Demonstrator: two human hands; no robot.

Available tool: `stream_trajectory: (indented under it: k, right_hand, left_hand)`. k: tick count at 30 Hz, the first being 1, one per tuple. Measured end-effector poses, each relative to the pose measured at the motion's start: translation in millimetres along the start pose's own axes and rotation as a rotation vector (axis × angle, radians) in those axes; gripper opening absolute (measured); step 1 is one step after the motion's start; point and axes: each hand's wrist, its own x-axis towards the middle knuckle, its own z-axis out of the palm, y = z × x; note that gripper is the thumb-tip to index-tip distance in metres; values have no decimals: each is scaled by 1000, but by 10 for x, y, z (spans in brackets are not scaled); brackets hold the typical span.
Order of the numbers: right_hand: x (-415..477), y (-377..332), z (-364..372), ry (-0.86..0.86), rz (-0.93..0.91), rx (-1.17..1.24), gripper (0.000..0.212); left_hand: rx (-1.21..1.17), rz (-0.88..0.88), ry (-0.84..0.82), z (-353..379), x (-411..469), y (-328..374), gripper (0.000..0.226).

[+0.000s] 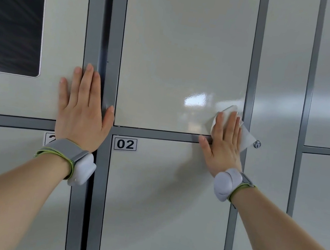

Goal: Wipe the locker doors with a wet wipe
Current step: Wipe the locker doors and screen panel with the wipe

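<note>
Right hand (225, 143): fingers straight and together, palm pressing the wet wipe (245, 138) flat to the metal. Nothing is pinched or curled around. The wipe shows above the fingertips and out past the little-finger side; it appears folded, though the hand hides most of it.

The grip sits on the lower right corner of the upper middle door (184, 52), with the thumb lying over the grey rail (158, 134) just below. A key lock (257, 144) is just beside the wipe's outer edge.

Nearly all of that door lies above and to the left of the grip, its long axis vertical. The next stroke is therefore judged to run upward or leftward.

Door 02 (163, 211) lies below the grip.

Left hand (83, 109): flat, fingers straight, holding nothing, braced on the neighbouring windowed door (60, 43), well apart from the wipe.
</note>
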Motion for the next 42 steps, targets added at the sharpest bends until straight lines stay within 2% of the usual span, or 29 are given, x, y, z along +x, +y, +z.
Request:
stream_trajectory:
  k: [9, 17, 26, 34, 38, 42]
  right_hand:
    - [403, 127, -194, 8, 76, -120, 90]
    - [-122, 148, -6, -18, 119, -64, 89]
    - [419, 67, -166, 37, 169, -159, 93]
    - [-183, 109, 18, -37, 144, -95, 94]
    - [-182, 181, -64, -76, 125, -121, 99]
    - [-12, 181, -130, -50, 259, -50, 98]
  left_hand:
    - [-8, 8, 6, -4, 1, -13, 67]
    - [-14, 12, 7, 3, -7, -10, 67]
    - [-19, 22, 43, 21, -9, -26, 66]
    - [-29, 9, 14, -2, -13, -11, 67]
    - [-32, 15, 15, -8, -9, -15, 66]
    - [-31, 21, 24, 0, -16, -32, 66]
